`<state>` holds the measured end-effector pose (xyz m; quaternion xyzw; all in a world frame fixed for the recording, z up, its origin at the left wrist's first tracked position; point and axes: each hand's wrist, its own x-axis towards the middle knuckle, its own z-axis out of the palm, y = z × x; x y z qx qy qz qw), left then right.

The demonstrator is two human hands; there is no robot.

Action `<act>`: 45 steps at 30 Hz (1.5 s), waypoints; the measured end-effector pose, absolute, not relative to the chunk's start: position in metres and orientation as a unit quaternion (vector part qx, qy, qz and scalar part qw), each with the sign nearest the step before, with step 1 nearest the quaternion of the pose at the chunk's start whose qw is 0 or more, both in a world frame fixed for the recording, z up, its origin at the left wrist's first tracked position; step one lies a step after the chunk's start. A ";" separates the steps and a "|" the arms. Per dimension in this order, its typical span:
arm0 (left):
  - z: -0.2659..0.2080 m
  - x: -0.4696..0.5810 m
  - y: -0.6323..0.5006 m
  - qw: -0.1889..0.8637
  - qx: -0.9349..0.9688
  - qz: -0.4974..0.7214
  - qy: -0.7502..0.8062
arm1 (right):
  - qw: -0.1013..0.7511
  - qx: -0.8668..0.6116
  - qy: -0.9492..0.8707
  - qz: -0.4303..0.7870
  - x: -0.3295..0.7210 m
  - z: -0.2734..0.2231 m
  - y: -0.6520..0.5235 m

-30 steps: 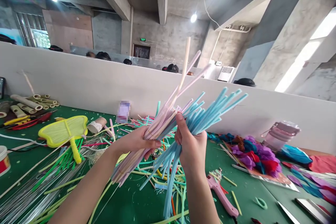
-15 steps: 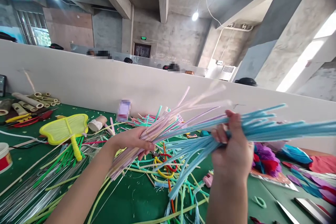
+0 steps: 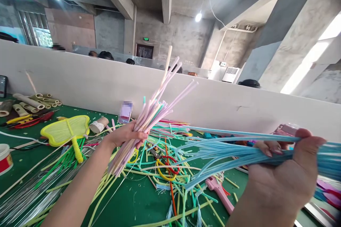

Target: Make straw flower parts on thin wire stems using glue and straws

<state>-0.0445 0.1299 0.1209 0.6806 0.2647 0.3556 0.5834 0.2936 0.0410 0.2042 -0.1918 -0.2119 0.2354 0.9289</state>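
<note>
My left hand [image 3: 127, 135] is closed around a bundle of lilac and cream pipe cleaners [image 3: 153, 115], with a few mint-green ends among them, held tilted above the table. On the right side, my right hand [image 3: 287, 173] grips a bundle of light-blue pipe cleaners [image 3: 221, 154] lying nearly level, its loose ends fanned toward the left. The two bundles are apart. Below them, loose green and yellow pipe cleaners [image 3: 183, 191] cover the green table, along with scissors with red and yellow handles [image 3: 167, 170] and a pink tool [image 3: 220, 195].
A yellow butterfly-shaped piece [image 3: 66, 131] lies at left near thin metal wires [image 3: 32, 184]. Behind are bamboo tubes [image 3: 29, 103], pliers [image 3: 34, 120] and a phone [image 3: 125, 111] leaning on the white partition [image 3: 226, 103]. A white-and-red tub [image 3: 4, 159] stands at the left edge.
My right hand has moved right with the blue bundle, drawing it away from the lilac one. The lilac bundle now stands more upright in my left hand, and the pink tool shows more.
</note>
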 end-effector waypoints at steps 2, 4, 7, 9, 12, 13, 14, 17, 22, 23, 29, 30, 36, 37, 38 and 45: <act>0.120 -0.045 0.131 0.584 0.670 0.376 0.262 | 0.931 -0.219 -0.178 0.231 0.288 0.205 0.042; 0.119 -0.045 0.132 0.584 0.659 0.395 0.262 | 0.931 -0.232 -0.156 0.233 0.283 0.205 0.045; 0.117 -0.044 0.134 0.586 0.651 0.411 0.253 | 0.928 -0.225 -0.162 0.250 0.277 0.206 0.048; 0.117 -0.042 0.134 0.587 0.651 0.418 0.238 | 0.921 -0.230 -0.173 0.262 0.273 0.208 0.048; 0.119 -0.038 0.133 0.574 0.653 0.434 0.235 | 0.902 -0.247 -0.211 0.285 0.266 0.210 0.044; 0.120 -0.036 0.132 0.567 0.654 0.439 0.240 | 0.890 -0.245 -0.241 0.300 0.262 0.211 0.043; 0.121 -0.034 0.131 0.561 0.654 0.444 0.245 | 0.876 -0.240 -0.276 0.314 0.258 0.211 0.041; 0.123 -0.028 0.129 0.544 0.660 0.453 0.252 | 0.839 -0.229 -0.362 0.336 0.238 0.209 0.036; 0.125 -0.019 0.124 0.509 0.680 0.458 0.262 | 0.756 -0.304 -0.477 0.328 0.195 0.192 0.039; 0.126 -0.016 0.123 0.502 0.685 0.457 0.263 | 0.729 -0.324 -0.506 0.327 0.186 0.188 0.041; 0.129 -0.001 0.114 0.438 0.720 0.469 0.265 | 0.635 -0.351 -0.624 0.290 0.154 0.168 0.055; 0.129 0.001 0.112 0.426 0.722 0.474 0.268 | 0.632 -0.349 -0.629 0.287 0.153 0.167 0.057; 0.124 0.008 0.109 0.420 0.671 0.528 0.308 | 0.661 -0.390 -0.574 0.286 0.158 0.167 0.062; 0.124 0.009 0.108 0.416 0.667 0.533 0.313 | 0.663 -0.397 -0.566 0.286 0.158 0.167 0.062; 0.123 0.009 0.108 0.411 0.665 0.536 0.317 | 0.663 -0.403 -0.563 0.286 0.158 0.168 0.063; 0.126 0.012 0.106 0.324 0.676 0.573 0.330 | 0.676 -0.430 -0.541 0.255 0.156 0.165 0.069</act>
